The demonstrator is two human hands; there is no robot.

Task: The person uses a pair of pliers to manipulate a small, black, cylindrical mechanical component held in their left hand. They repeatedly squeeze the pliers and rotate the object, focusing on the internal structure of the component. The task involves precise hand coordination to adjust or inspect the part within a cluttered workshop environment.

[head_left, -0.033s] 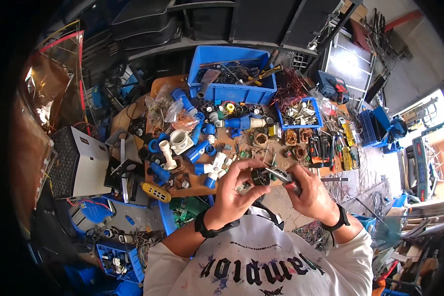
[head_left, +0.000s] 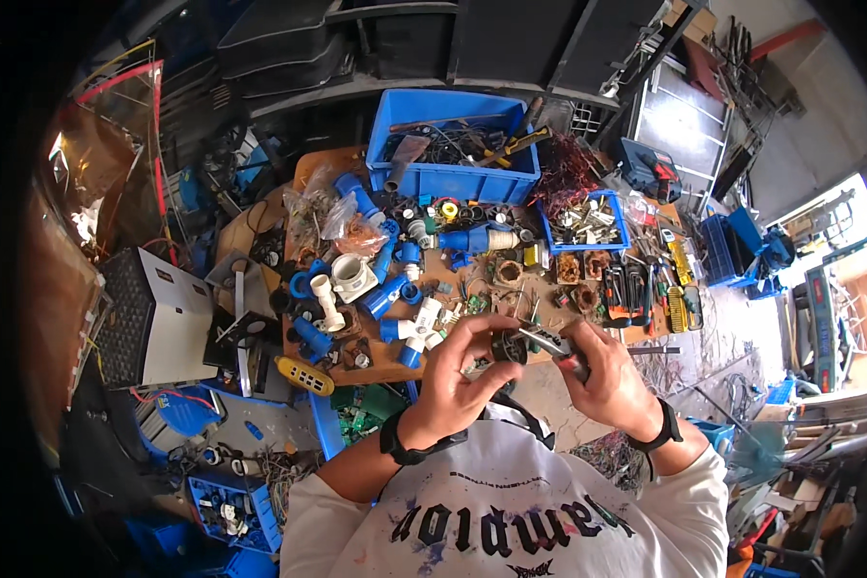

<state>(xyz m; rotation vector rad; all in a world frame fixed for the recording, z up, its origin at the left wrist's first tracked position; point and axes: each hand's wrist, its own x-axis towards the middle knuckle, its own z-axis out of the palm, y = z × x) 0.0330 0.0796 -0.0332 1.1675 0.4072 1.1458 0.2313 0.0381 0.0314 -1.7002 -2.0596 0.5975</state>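
Note:
My left hand (head_left: 458, 380) grips a small dark cylindrical part (head_left: 509, 348) between thumb and fingers, over the front of the cluttered wooden table (head_left: 393, 369). In my right hand (head_left: 599, 376) is a silver hand tool (head_left: 549, 342) with a red and dark handle, its metal end at the top of the dark part. Just left and beyond my hands lie white pipe fittings (head_left: 422, 323), blue fittings (head_left: 383, 297) and small scattered wires and parts.
A large blue crate (head_left: 458, 173) of cables stands at the back, beside a small blue tray (head_left: 585, 231) of metal pieces. Tools (head_left: 645, 294) line the table's right. A yellow power strip (head_left: 304, 375) sits front left; a crate of circuit boards (head_left: 356, 405) is below.
My left index finger has dipped very slightly at the dark part. Everything else looks the same.

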